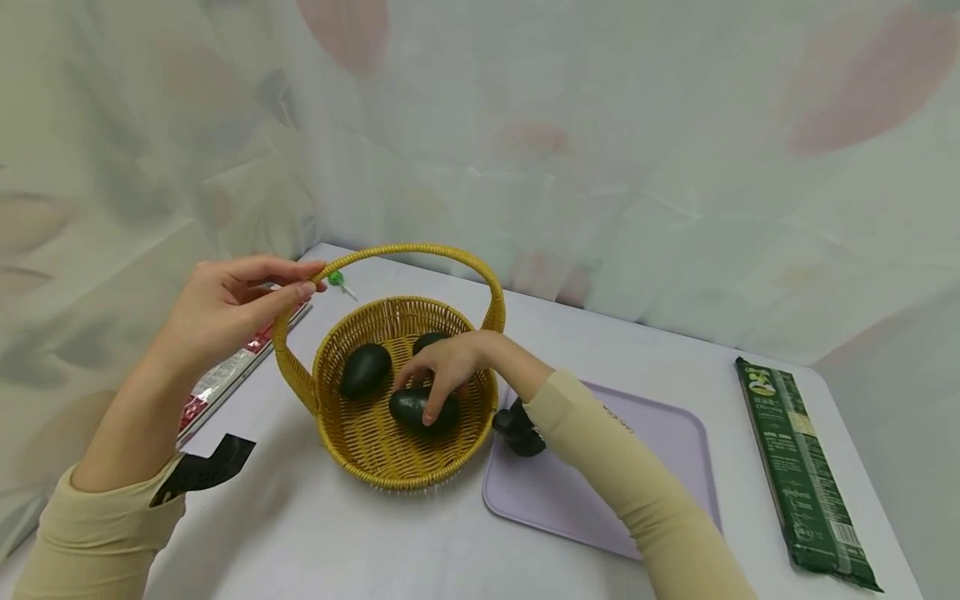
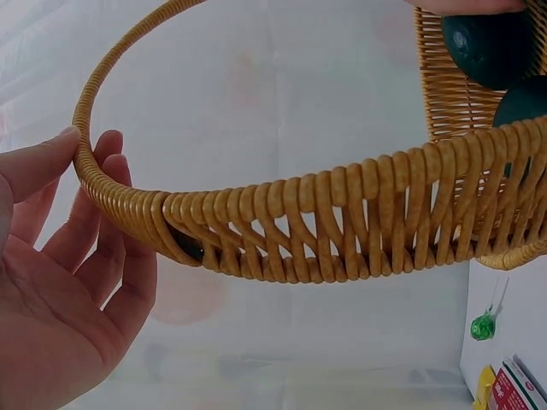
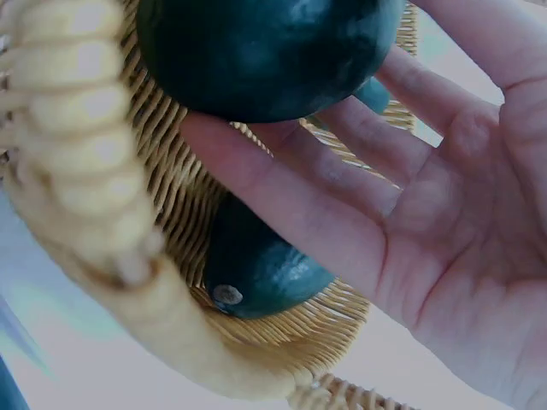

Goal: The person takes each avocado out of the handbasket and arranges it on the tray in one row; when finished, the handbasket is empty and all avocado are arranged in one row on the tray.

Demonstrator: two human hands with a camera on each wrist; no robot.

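Observation:
My left hand (image 1: 225, 304) pinches the arched handle (image 1: 420, 249) of a yellow woven basket (image 1: 337, 442) between thumb and fingers. In the left wrist view the handle (image 2: 111, 192) passes between the thumb and fingertips. Inside the basket, my right hand (image 1: 453, 362) holds a dark green avocado (image 1: 408, 410) from above, its thumb and fingers round it. A second avocado (image 1: 366, 371) lies to the left in the basket. A third one (image 1: 427, 341) shows behind the right hand, partly hidden. In the right wrist view, fingertips press against the held avocado (image 3: 265, 55).
A lilac tray (image 1: 592, 508) lies right of the basket, partly under the right forearm, with a black object (image 1: 517, 429) at its left edge. Further right is a long green packet (image 1: 802, 475). A green lollipop (image 1: 337, 278) and a red-and-silver package (image 1: 225, 379) lie left.

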